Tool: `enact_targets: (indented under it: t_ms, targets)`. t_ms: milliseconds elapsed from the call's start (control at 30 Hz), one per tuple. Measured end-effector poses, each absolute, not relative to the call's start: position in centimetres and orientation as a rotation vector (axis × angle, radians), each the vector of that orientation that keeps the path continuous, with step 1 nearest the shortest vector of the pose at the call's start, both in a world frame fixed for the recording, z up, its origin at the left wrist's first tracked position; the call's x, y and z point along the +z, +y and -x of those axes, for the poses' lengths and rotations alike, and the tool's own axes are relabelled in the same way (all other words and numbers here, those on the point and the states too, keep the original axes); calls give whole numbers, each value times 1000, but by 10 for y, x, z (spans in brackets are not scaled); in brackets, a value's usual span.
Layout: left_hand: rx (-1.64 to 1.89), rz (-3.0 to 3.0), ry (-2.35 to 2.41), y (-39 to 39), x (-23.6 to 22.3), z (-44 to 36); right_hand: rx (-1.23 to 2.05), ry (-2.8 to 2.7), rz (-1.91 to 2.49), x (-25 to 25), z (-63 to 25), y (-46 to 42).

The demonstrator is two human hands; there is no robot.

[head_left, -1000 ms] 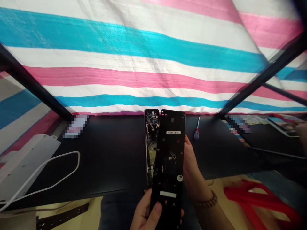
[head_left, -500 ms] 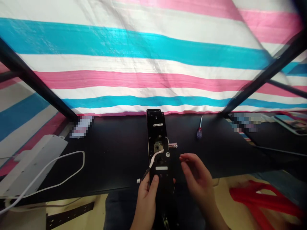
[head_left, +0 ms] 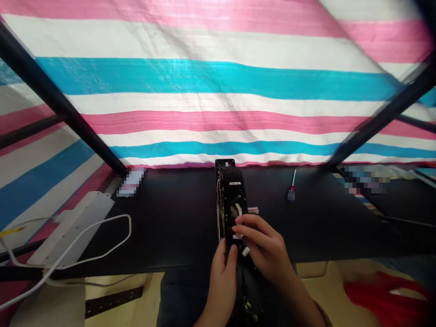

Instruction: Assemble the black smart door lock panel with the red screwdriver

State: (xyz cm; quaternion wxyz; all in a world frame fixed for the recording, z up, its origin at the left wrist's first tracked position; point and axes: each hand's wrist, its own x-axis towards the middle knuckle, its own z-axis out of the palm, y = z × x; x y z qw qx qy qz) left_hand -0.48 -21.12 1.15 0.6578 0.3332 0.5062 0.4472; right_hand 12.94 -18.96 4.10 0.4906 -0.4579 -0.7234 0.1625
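A long black panel [head_left: 235, 190], which looks like part of an electronic door lock, stands out over the table edge with a white label near its top. My left hand [head_left: 223, 277] grips its lower left side, thumb on the face. Along its left side, thin wires and a second black part [head_left: 220, 165] show behind it. My right hand [head_left: 269, 247] is closed over the panel's lower face, its fingers pinching a cable with a white connector [head_left: 245, 251]. White ribbon-like cable [head_left: 239, 209] emerges from an opening in the panel. A shiny cylindrical piece [head_left: 253, 210] shows at the panel's right.
A screwdriver [head_left: 291, 193] lies on the black table [head_left: 173, 218] to the right. A white power strip [head_left: 76, 227] with a looping white cord [head_left: 127, 231] occupies the left side. Striped sheeting hangs behind, between black frame bars. Something red [head_left: 381, 295] is at lower right.
My right hand has moved left onto the panel and taken the cable, whose connector swung from the panel's left to its right. The panel has turned, exposing wires along its left side.
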Motion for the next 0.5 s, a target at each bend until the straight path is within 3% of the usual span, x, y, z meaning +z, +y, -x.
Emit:
enact_targets:
  t_ms: [367,500]
  targets:
    - [1076,-826,1152,-182,8,6,623,-1510,859,44,-108,-236]
    - [1058,-933,1162,-175,11,11,710,-1344,977,32,-120,-260]
